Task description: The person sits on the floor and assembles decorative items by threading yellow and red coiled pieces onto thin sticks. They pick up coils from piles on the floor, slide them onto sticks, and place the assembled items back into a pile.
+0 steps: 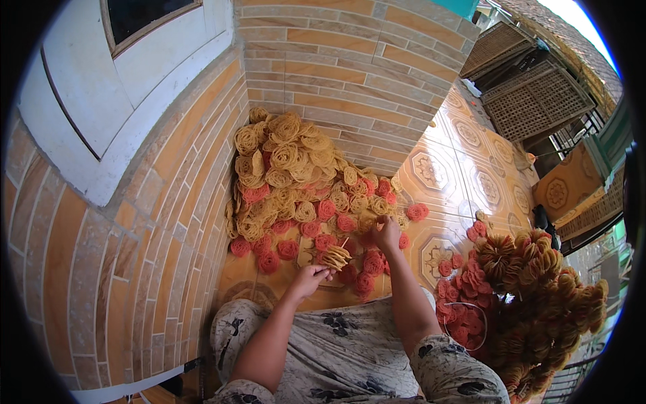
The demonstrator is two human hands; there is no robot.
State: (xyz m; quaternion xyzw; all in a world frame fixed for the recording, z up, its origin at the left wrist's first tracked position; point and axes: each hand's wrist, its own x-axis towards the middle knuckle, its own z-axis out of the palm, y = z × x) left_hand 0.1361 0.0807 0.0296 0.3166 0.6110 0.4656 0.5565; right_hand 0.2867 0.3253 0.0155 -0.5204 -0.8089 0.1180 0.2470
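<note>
A big heap of round, coiled yellow and red crackers point(296, 175) lies on the tiled floor against the brick wall. My left hand point(309, 277) holds a thin stick with a small stack of yellow crackers point(334, 256) threaded on it. My right hand point(387, 232) reaches forward into the loose red and yellow crackers at the heap's near edge, its fingers closed on one there. Both forearms come up from my lap, which is covered by patterned grey cloth.
To my right stands a large bunch of strung crackers point(531, 296), red ones low and yellow ones above. A brick wall point(134, 256) runs along the left, a brick pillar point(350, 74) behind the heap. Woven bamboo racks point(531, 101) stand far right on the patterned floor tiles point(464, 168).
</note>
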